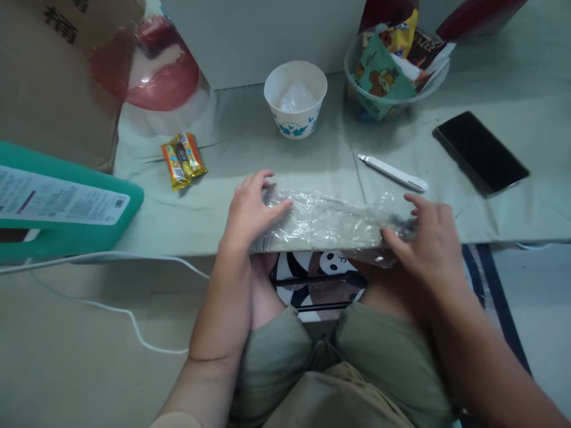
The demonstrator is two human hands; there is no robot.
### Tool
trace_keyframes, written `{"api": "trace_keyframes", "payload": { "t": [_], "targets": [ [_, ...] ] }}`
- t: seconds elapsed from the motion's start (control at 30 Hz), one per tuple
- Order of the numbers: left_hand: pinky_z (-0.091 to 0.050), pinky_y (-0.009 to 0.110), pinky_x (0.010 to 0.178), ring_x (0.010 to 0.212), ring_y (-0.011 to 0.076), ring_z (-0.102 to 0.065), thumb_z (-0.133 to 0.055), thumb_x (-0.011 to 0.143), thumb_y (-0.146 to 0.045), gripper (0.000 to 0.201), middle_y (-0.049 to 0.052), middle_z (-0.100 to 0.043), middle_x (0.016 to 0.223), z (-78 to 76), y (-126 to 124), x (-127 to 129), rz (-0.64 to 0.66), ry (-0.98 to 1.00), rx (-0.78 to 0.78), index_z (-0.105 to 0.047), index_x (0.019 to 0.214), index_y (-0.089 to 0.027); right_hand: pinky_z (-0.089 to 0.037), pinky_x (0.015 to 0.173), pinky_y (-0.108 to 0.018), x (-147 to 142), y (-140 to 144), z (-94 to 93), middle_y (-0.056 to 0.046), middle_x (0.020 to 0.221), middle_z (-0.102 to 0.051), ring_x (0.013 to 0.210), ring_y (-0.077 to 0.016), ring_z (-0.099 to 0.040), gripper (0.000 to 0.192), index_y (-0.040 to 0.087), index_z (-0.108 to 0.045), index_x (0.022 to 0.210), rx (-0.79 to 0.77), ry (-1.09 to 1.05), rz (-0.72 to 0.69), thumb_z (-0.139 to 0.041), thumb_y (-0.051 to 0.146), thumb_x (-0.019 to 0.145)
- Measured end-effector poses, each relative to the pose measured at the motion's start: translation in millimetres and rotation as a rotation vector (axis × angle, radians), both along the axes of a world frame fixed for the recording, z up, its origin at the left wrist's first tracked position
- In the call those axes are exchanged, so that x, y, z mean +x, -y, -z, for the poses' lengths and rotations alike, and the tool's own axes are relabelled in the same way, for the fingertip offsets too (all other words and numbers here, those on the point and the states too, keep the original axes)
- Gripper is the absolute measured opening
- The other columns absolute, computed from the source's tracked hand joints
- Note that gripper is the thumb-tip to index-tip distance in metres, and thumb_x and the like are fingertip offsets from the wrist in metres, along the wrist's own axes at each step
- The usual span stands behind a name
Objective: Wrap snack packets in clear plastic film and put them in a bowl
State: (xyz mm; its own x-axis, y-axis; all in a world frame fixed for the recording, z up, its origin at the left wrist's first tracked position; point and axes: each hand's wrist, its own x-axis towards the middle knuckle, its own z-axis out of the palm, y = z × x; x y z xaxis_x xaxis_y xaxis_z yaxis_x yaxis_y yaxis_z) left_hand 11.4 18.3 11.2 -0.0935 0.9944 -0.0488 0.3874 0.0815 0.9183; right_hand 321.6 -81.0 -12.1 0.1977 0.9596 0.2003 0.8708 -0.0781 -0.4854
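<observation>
Lying crumpled along the near edge of the table (165,241), the clear plastic film (328,223) spans between left hand (250,209) and right hand (432,241). Left: thumb and fingers parted at its left end. Right: curled at the right end; pinching or not, cannot tell. Judged light, limp, slippery, easily torn; best held by the two ends. Surface: pale green cloth (323,163), creased; paper cup (298,126) far, white cutter (395,173) right, phone (484,153) farther right. Room: dim, pale floor (89,368), white cable (107,254) near left.

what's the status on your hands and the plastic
Left hand open at left end of clear plastic, right hand open at right end. Plastic crumpled along table edge, partly overhanging. White cutter just beyond, apart.
</observation>
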Motion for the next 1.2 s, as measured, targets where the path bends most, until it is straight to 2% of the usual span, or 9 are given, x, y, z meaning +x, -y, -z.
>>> {"api": "trace_keyframes", "payload": {
  "t": [0.13,0.3,0.37,0.43,0.53,0.7,0.83,0.97,1.2],
  "targets": [
    [-0.044,0.027,0.083,0.081,0.0198,-0.054,-0.082,0.061,0.002,0.046,0.0,-0.064,0.075,-2.1,5,12,0.215,0.042,0.003,-0.079,0.098,-0.025,-0.048,0.098,-0.067,9,3,-18.6,-0.021,0.126,-0.06,0.117,-0.0449,-0.058,0.071,0.02,-0.057,0.14,-0.033,0.136,-0.195,-0.076,0.044,0.075],
    [-0.048,0.025,0.072,0.066,0.0129,-0.057,-0.078,0.067,-0.005,0.037,-0.004,-0.061,0.072,-6.4,7,14,0.37,0.288,-0.074,-0.076,0.099,-0.022,-0.053,0.101,-0.055,-21,-37,-44.1,-0.017,0.139,-0.063,0.125,-0.0387,-0.061,0.08,0.023,-0.051,0.146,-0.147,-0.141,-0.53,-0.079,0.047,0.075],
    [-0.051,0.025,0.071,0.067,0.0127,-0.06,-0.085,0.062,-0.008,0.039,-0.004,-0.06,0.072,-7.7,5,8,0.313,0.459,-0.124,-0.074,0.096,-0.021,-0.057,0.092,-0.048,-39,-64,-46.4,-0.015,0.13,-0.068,0.113,-0.0334,-0.067,0.076,0.022,-0.055,0.14,-0.297,-0.273,-0.631,-0.081,0.044,0.072],
    [-0.054,0.027,0.07,0.066,0.0131,-0.062,-0.092,0.055,-0.015,0.048,-0.004,-0.061,0.075,-6.4,0,-3,0.29,0.626,-0.107,-0.072,0.098,-0.024,-0.057,0.077,-0.038,-55,-87,-44.8,-0.009,0.104,-0.074,0.089,-0.0248,-0.069,0.045,0.02,-0.066,0.115,-0.556,-0.38,-0.825,-0.076,0.04,0.077],
    [-0.059,0.033,0.073,0.074,0.0158,-0.068,-0.094,0.057,-0.048,0.063,-0.003,-0.069,0.091,-1.1,-10,-19,0.304,0.864,0.05,-0.068,0.113,-0.032,-0.05,0.06,-0.029,-70,-104,-37.5,-0.002,0.075,-0.068,0.064,-0.015,-0.061,0.019,0.02,-0.06,0.083,-0.915,-0.677,-1.102,-0.068,0.038,0.085],
    [-0.06,0.041,0.092,0.127,0.033,-0.065,-0.055,0.077,-0.088,0.076,0.013,-0.074,0.118,2.4,-15,-11,0.228,0.808,-0.129,-0.067,0.112,-0.021,-0.048,0.054,-0.025,-81,-100,-20.9,0.002,0.077,-0.07,0.058,-0.0116,-0.062,0.032,0.024,-0.051,0.09,-0.628,-1.192,-0.672,-0.076,0.043,0.084],
    [-0.061,0.031,0.07,0.089,0.0253,-0.078,-0.078,0.072,-0.069,0.063,0.011,-0.079,0.094,6.1,-11,19,0.336,0.689,-0.352,-0.068,0.108,-0.018,-0.049,0.052,-0.026,-83,-101,-12.0,0.001,0.088,-0.073,0.061,-0.0129,-0.067,0.038,0.026,-0.054,0.092,-0.413,-1.281,-0.471,-0.079,0.051,0.079],
    [-0.044,0.021,0.041,0.043,0.012,-0.06,-0.076,0.081,-0.044,0.029,-0.004,-0.063,0.052,12.4,-12,30,0.265,0.529,-0.311,-0.067,0.092,-0.019,-0.045,0.045,-0.026,-79,-100,-6.9,0.002,0.077,-0.072,0.049,-0.0127,-0.062,0.027,0.026,-0.065,0.102,-0.39,-1.266,-0.409,-0.071,0.048,0.086],
    [-0.038,0.022,0.032,0.029,0.0135,-0.051,-0.067,0.084,-0.034,0.038,-0.009,-0.056,0.045,17.5,-12,18,0.262,0.59,-0.285,-0.062,0.121,-0.027,-0.048,0.047,-0.03,-82,-93,3.4,0.006,0.057,-0.063,0.043,-0.0149,-0.056,0.03,0.034,-0.067,0.122,-0.288,-1.254,-0.332,-0.063,0.037,0.093]
  ]
}}
